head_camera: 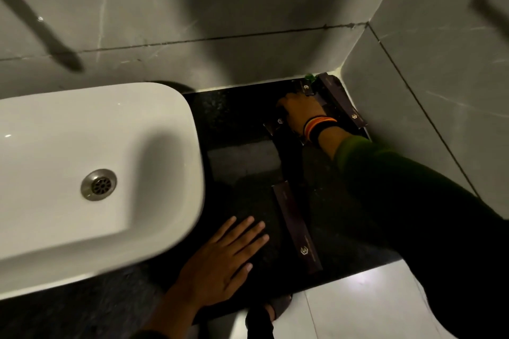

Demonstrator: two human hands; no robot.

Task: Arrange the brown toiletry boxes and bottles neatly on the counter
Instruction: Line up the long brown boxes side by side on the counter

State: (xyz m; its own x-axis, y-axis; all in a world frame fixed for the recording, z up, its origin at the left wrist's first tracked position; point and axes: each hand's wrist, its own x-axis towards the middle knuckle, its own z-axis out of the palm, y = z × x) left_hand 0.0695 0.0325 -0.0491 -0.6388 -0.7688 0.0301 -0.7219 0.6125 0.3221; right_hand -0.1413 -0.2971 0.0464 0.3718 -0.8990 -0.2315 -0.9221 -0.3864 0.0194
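Note:
On the black counter, my right hand is closed over a small brown box near the back right corner. Another small brown box stands just behind the hand. A long brown box lies along the right wall. A second long brown box lies near the counter's front edge. My left hand rests flat on the counter, fingers spread, just left of that box and holding nothing. What lies under my right palm is hidden.
A white basin with a metal drain fills the left of the counter. Grey tiled walls close the back and right side. A small green item sits in the corner. Below the counter edge, a sandalled foot stands on the floor.

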